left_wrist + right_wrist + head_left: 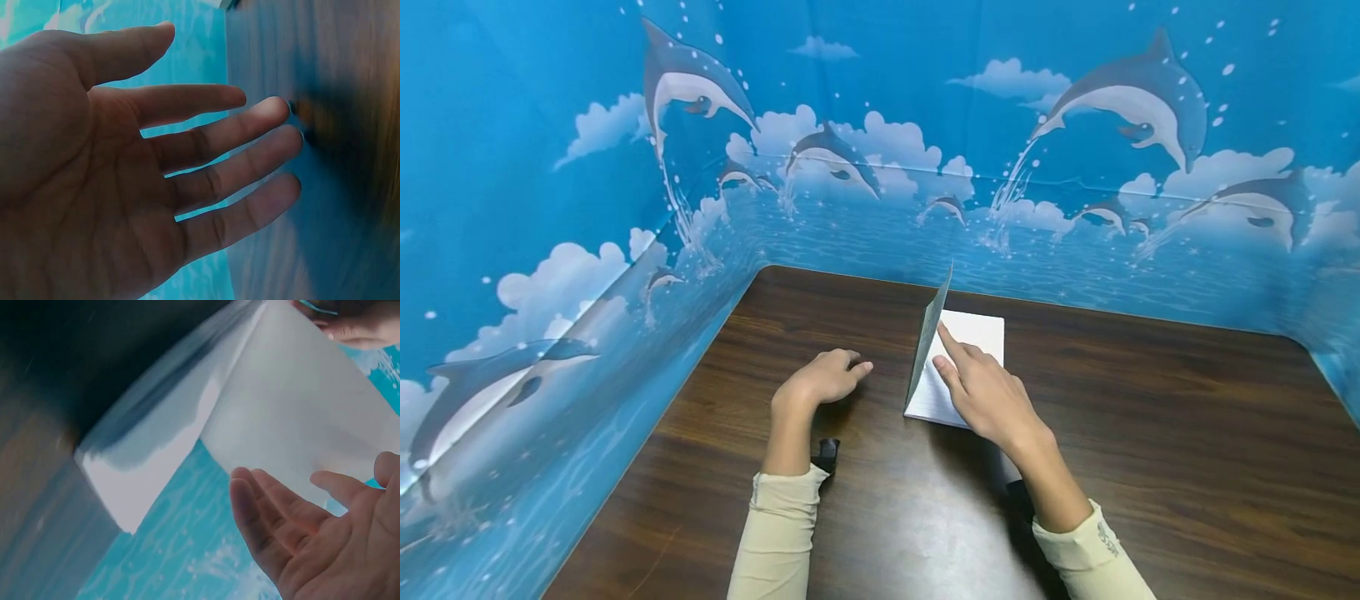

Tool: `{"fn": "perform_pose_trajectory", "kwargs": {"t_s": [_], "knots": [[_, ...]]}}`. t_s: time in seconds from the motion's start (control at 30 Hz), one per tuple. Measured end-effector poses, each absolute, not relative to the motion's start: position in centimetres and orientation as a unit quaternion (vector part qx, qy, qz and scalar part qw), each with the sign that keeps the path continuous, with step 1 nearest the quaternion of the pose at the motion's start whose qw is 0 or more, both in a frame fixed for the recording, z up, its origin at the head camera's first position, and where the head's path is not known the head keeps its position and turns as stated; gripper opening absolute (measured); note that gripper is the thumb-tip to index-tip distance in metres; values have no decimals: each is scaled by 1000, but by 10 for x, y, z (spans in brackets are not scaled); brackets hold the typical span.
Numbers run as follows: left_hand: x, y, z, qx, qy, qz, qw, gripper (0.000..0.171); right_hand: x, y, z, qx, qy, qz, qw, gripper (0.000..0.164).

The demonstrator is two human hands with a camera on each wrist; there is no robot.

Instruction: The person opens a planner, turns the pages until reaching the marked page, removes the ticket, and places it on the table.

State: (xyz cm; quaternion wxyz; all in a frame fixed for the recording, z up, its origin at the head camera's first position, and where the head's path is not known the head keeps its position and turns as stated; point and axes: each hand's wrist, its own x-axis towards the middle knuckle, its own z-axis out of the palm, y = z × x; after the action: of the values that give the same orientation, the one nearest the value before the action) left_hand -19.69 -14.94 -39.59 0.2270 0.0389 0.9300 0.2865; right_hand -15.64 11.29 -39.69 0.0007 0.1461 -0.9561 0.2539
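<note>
A notebook (973,327) with white ruled pages lies on the dark wooden table, its grey-green cover (927,333) standing half raised along the left side. Over the page, my right hand (996,398) has its index finger extended with the tip right at the cover's inner face. Seen from the right wrist, the right hand (331,540) has spread, slightly bent fingers close by the pale raised cover (294,394). My left hand (823,379) hovers low over the table to the left of the notebook. In the left wrist view that hand (150,156) is extended, its palm bare.
The wooden table (1157,433) spreads to both sides of the notebook. A blue backdrop (880,225) printed with dolphins rises along its back and left edges. A black strap piece (826,454) sits at the left wrist.
</note>
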Motion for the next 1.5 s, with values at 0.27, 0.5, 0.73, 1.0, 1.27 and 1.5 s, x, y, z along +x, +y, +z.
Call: {"fn": "perform_pose_trajectory", "kwargs": {"t_s": [0.27, 0.5, 0.73, 1.0, 1.27, 1.5], "knots": [[-199, -184, -401, 27, 917, 326, 227, 55, -158, 90, -412, 185, -950, 237, -86, 59], [-201, -208, -406, -1, 868, 441, 229, 53, -157, 82, -419, 196, -946, 222, -135, 57], [-203, -220, -410, 7, 838, 496, 230, 48, -154, 85, -421, 195, -941, 213, -174, 54], [-203, -219, -415, 10, 842, 493, 218, 42, -153, 89, -417, 189, -936, 202, -216, 54], [-210, -204, -420, 15, 855, 474, 209, 38, -153, 100, -408, 161, -937, 184, -250, 52], [-212, -193, -422, 21, 899, 395, 189, 23, -158, 102, -410, 162, -934, 182, -262, 52]]}}
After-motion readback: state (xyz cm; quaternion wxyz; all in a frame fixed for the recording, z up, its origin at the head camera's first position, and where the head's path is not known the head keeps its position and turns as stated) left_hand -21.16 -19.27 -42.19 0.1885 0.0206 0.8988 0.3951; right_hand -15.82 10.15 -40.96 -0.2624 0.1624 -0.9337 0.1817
